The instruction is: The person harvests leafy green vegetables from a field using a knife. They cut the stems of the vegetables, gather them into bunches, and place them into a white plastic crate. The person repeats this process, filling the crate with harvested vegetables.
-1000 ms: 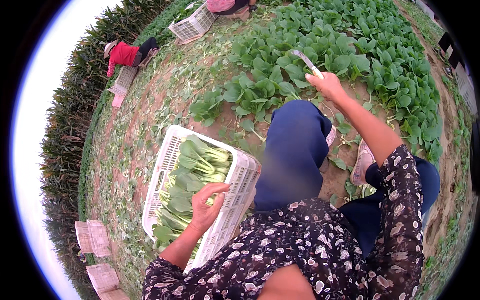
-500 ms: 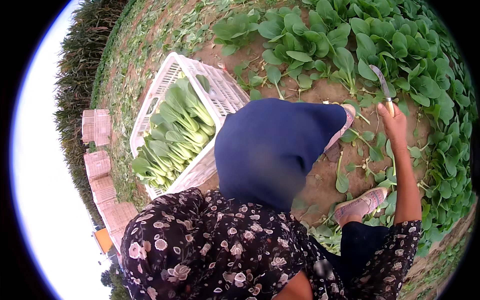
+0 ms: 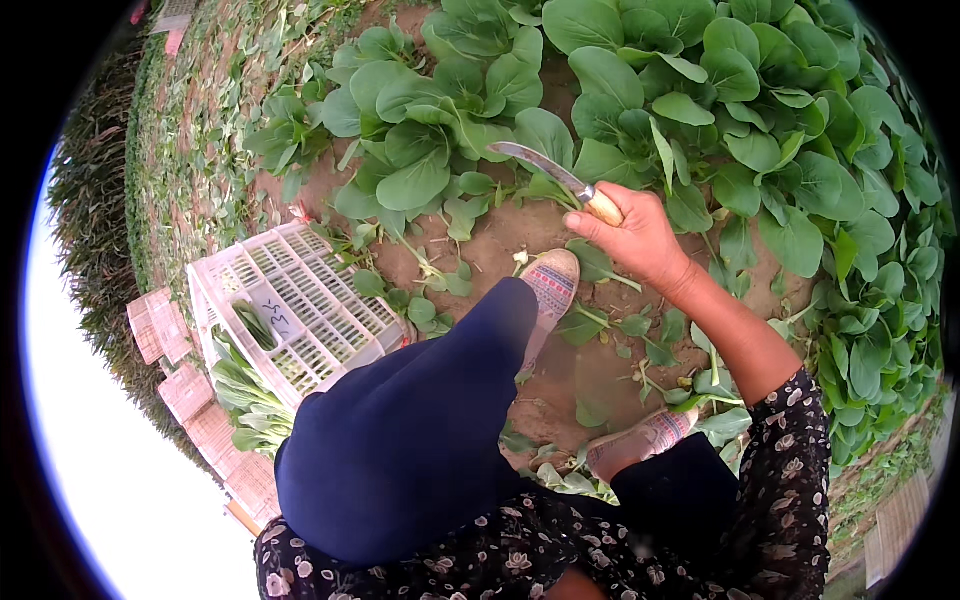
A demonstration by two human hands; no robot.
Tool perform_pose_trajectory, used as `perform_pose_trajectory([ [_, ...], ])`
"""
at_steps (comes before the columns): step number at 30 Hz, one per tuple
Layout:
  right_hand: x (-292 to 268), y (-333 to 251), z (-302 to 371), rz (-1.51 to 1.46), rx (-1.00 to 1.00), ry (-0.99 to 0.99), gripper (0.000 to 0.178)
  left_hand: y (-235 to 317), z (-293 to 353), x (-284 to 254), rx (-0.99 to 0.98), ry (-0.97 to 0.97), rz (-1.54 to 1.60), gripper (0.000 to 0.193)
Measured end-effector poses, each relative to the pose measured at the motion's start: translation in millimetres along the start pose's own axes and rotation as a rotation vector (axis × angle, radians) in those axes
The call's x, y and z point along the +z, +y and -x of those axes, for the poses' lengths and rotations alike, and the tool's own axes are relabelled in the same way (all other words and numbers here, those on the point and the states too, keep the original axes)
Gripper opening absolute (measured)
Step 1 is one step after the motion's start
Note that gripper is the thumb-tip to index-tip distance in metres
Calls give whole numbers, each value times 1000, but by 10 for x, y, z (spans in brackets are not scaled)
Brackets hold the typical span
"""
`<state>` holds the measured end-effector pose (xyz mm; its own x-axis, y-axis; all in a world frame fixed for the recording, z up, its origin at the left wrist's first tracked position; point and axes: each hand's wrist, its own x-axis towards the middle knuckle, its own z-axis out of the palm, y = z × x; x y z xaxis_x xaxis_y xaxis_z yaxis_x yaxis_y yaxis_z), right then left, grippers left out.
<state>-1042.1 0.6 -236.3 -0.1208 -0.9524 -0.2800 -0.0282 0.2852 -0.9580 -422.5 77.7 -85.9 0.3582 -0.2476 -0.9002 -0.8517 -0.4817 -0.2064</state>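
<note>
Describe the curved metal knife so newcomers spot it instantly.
A dense bed of broad-leaved green plants fills the upper right. At its near edge, a bare right hand grips the pale-handled knife. Its narrow metal blade contrasts with rounded leaves.

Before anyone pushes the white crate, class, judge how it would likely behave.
The white crate would probably feel stiff: its lattice walls hold a boxy shape. Leafy greens inside likely make it heavier than when bare. Flat sides suggest sliding rather than rolling.
</note>
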Motion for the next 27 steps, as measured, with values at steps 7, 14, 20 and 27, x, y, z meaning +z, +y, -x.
perform_pose_trajectory([
  [7,-184,-31,471,326,158,-22,41,175,-193,593,45,-54,82,28],
  [14,316,354,1038,345,368,243,49,327,-695,1056,204,-97,70,27],
  [20,780,584,1078,480,442,455,53,588,-986,1031,407,-103,4,27],
  [27,975,503,872,469,437,635,57,1644,-575,373,949,137,-66,27],
])
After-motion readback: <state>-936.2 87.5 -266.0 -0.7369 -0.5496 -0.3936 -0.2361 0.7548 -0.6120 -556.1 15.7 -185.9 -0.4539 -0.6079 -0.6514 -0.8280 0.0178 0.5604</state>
